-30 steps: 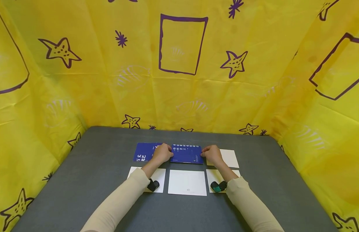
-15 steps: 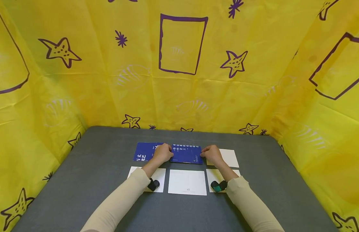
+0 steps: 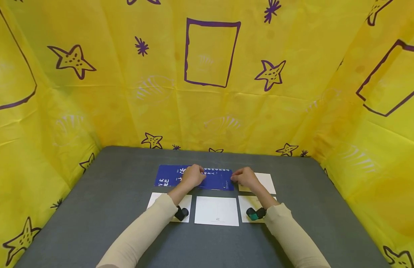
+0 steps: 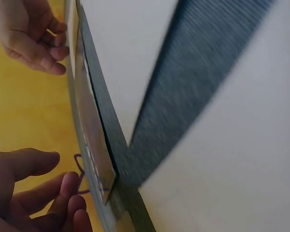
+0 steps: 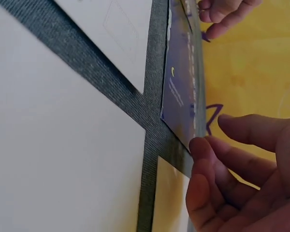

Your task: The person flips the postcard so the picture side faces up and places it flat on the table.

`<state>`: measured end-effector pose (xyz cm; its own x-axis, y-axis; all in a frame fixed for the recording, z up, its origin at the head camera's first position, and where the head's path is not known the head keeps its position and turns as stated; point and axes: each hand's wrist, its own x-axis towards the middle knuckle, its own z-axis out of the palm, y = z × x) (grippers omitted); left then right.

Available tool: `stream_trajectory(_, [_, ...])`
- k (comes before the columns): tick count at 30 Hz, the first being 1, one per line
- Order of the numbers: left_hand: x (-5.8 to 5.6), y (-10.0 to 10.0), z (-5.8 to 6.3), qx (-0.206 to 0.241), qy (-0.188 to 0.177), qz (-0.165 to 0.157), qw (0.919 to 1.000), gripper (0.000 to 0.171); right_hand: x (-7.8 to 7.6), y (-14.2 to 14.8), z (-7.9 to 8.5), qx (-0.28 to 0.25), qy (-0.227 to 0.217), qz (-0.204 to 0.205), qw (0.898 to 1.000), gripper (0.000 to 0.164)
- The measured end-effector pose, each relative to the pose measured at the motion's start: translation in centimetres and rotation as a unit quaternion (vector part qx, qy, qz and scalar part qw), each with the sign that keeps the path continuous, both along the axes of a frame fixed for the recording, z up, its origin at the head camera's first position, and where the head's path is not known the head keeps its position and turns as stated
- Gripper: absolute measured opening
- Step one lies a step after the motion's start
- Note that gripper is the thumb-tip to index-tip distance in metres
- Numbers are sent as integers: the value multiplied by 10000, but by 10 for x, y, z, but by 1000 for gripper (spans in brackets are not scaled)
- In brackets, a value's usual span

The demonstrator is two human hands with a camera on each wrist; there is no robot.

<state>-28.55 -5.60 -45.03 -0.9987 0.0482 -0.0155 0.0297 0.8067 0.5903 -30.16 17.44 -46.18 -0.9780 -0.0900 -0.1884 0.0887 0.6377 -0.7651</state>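
A blue postcard (image 3: 220,180) with white lettering lies in the middle of the far row, beside another blue postcard (image 3: 168,175) on its left. My left hand (image 3: 192,176) hovers over the seam between these two, overlapping both in the head view. Its thumb and bent fingers stand apart with nothing between them in the left wrist view. At the middle postcard's right edge is my right hand (image 3: 246,176). In the right wrist view its fingertips (image 5: 200,147) are right at that card's corner, while the thumb stays away from them.
A white card (image 3: 266,183) lies at the far right, partly under the right hand in view. Three white cards form the near row, the middle one (image 3: 216,211) in full view, the outer ones partly covered by the forearms. A yellow patterned curtain (image 3: 207,111) surrounds the grey table (image 3: 126,163).
My left hand has let go of the middle postcard's left edge and moved slightly right, over the card. The right hand stays at the right edge.
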Motion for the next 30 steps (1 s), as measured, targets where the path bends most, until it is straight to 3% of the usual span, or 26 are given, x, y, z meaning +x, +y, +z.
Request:
stream_trajectory(5, [1,16,2,453,73,-224,9987,24,2,10,10,-170,65,220,9996,23])
stream_trajectory(12, [5,38,2,955,70,-567,9938,24,6,24,25,-88,136,195,9997,25])
stream_trajectory(18, [11,53,-1,1253,171,-793,9888,22,11,38,26,30,190,149,9997,29])
stream_trajectory(22, [13,63,-2,1461,54,-876,9854,21,15,50,24,165,182,30,9997,31])
stream_trajectory(25, [14,71,-2,1463,-3,-981,9844,19,17,57,23,257,172,-53,9995,31])
stream_trajectory(26, [9,74,-11,1411,151,-1051,9843,19,18,59,23,263,166,-67,9995,32])
stream_trajectory(30, [12,85,-13,1088,141,-1084,9880,18,21,69,22,284,118,-152,9994,33])
